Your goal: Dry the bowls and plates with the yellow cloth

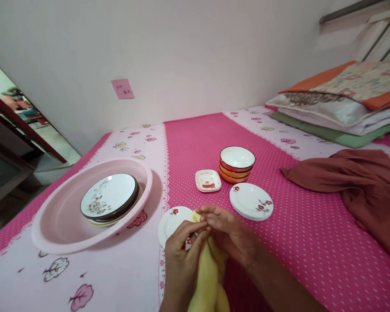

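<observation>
A yellow cloth [209, 277] hangs down from between my two hands at the bottom centre. The fingers of my left hand [186, 245] pinch its upper part. My right hand [229, 232] closes on the same cloth from the other side, its fingertips meeting those of the left. Partly hidden behind my left hand lies a white plate [169, 223] with red flowers. Just beyond my right hand is a stack of matching flowered plates [250, 199]. Small square dishes [208, 180] with a red print sit farther back, beside stacked bowls [237, 162] with white insides and orange-red outsides.
At left, a pink basin [55, 225] holds stacked dark-rimmed plates [112, 195]. A brown-red cloth [354, 182] lies crumpled at right, below folded bedding [341, 102]. The pink patterned bedspread [195, 138] reaches a wall bearing a pink note [122, 89].
</observation>
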`<state>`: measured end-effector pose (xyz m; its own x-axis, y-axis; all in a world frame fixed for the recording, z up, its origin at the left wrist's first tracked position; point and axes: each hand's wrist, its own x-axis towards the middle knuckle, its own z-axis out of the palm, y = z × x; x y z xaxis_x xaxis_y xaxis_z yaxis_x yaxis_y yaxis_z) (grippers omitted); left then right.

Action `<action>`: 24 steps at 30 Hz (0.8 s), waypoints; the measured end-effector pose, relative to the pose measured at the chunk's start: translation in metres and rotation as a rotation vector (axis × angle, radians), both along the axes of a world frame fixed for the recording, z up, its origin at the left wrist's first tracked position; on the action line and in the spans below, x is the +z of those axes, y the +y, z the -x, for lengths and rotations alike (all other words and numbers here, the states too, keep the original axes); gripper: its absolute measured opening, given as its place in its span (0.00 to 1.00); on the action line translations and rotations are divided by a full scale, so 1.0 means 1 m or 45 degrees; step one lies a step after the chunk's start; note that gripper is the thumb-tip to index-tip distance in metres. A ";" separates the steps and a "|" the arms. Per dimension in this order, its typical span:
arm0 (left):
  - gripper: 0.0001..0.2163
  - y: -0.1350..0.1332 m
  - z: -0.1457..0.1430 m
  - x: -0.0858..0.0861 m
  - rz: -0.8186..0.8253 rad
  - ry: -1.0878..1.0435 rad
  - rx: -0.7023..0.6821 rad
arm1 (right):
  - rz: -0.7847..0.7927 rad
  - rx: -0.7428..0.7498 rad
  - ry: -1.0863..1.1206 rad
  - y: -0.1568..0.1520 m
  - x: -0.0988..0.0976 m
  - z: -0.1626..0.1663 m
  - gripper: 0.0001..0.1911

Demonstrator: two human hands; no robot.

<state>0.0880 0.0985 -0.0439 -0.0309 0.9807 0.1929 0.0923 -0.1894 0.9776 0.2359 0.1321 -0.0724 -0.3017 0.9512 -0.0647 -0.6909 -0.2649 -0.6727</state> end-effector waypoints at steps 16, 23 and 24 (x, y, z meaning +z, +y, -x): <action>0.07 -0.002 -0.001 -0.003 0.030 0.009 -0.073 | 0.078 0.117 -0.041 0.003 0.000 -0.008 0.17; 0.16 0.002 -0.005 -0.019 0.457 -0.460 -0.226 | -0.242 -0.229 -0.377 -0.001 0.009 -0.006 0.15; 0.18 0.002 -0.006 -0.020 0.490 -0.510 -0.282 | -0.277 -0.229 -0.418 -0.002 0.010 -0.006 0.14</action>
<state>0.0941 0.1000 -0.0637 0.1853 0.9692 -0.1621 -0.2993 0.2127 0.9301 0.2422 0.1303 -0.0620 -0.1264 0.9889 0.0781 -0.4534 0.0124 -0.8912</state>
